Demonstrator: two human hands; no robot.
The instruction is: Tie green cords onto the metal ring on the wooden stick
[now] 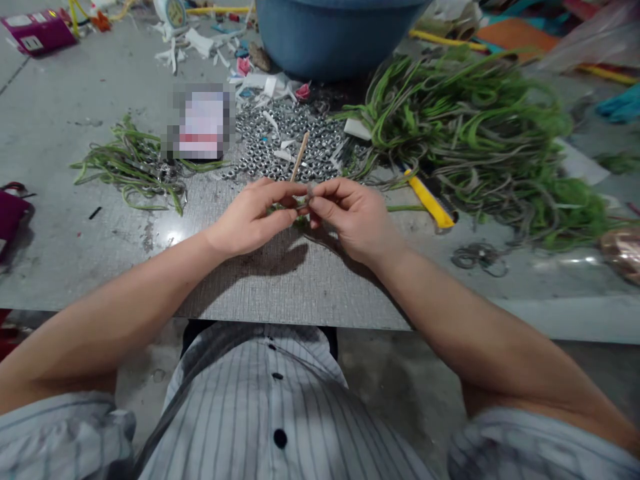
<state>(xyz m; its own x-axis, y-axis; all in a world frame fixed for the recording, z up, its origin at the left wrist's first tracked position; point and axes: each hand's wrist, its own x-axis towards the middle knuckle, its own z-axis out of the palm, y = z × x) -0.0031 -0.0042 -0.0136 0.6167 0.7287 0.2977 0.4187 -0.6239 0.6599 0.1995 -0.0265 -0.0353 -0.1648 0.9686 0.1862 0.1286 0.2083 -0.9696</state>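
Observation:
My left hand [263, 217] and my right hand [350, 217] meet over the near part of the table, fingertips almost touching. Between them is a thin grey-green cord [301, 205], pinched by the thumb and fingers of both hands. Part of the cord hides behind the fingers, so its exact shape there cannot be made out. A thin wooden stick [300, 157] slants up just beyond the fingertips; whether it touches them is unclear. Behind the hands spreads a heap of small silvery metal rings or nuts [280, 137].
A big tangle of green and grey cords [465, 127] fills the right, beside a yellow-handled cutter [430, 199]. A smaller cord bundle [133, 163] lies left, near a blurred phone-like object [203, 123]. A blue tub [340, 33] stands behind, with white scraps [200, 43] around.

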